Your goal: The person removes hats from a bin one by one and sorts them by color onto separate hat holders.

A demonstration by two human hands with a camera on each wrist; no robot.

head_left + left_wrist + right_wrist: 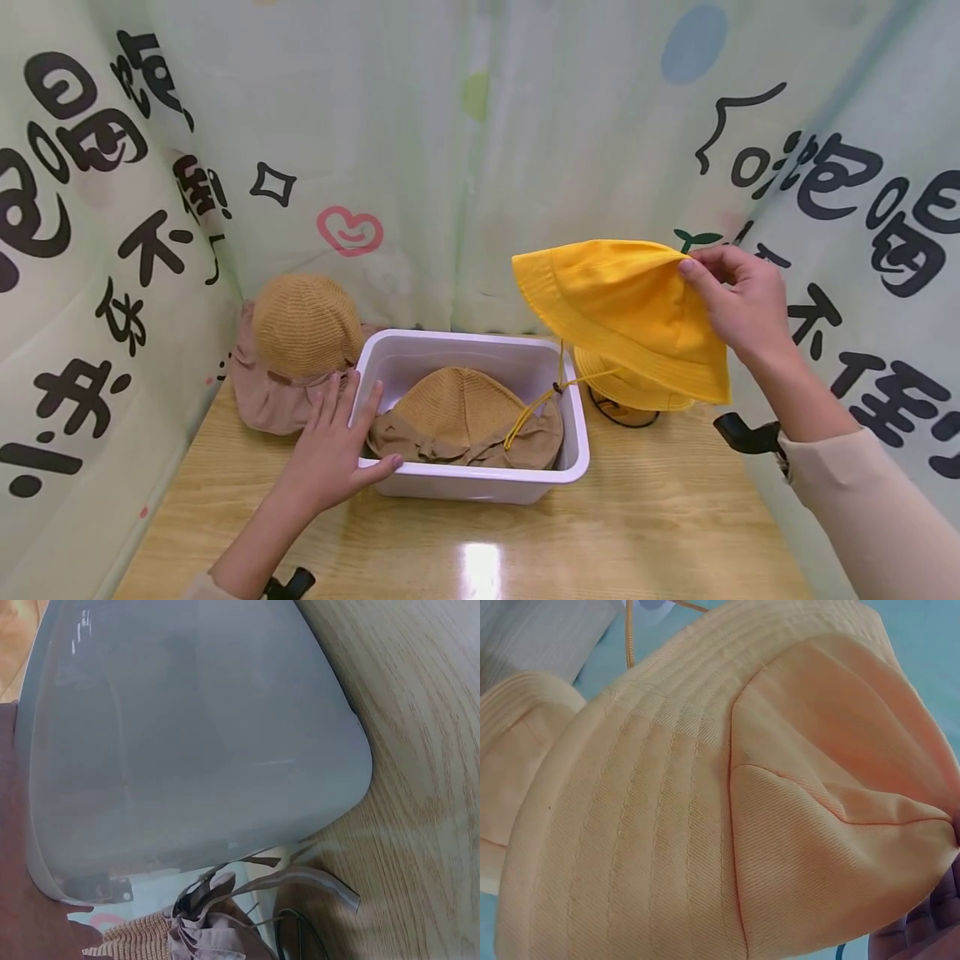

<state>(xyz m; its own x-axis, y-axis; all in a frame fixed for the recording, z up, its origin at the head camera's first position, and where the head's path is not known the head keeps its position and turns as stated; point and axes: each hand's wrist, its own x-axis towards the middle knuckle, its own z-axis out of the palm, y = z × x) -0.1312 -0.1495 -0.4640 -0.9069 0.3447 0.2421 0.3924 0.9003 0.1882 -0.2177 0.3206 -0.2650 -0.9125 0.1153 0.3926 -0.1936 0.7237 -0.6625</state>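
My right hand [750, 304] pinches the crown of a yellow bucket hat [637, 308] and holds it up at the right of the white plastic bin [480, 475]. The hat's yellow cord [528, 417] dangles over the bin's right rim and inside. Its stitched brim fills much of the right wrist view. In the bin lies a tan knitted hat with a brown brim [457, 408]. My left hand [330, 454] rests on the bin's left rim with fingers spread and straight. In the left wrist view the bin's side wall [195, 742] fills most of the picture.
Left of the bin, another tan knitted hat [307, 325] sits on dusty-pink fabric [273, 404]. A second yellow hat [630, 383] lies on the wooden table [637, 525], partly behind the raised one. Printed curtains [420, 150] enclose the table at the back and sides.
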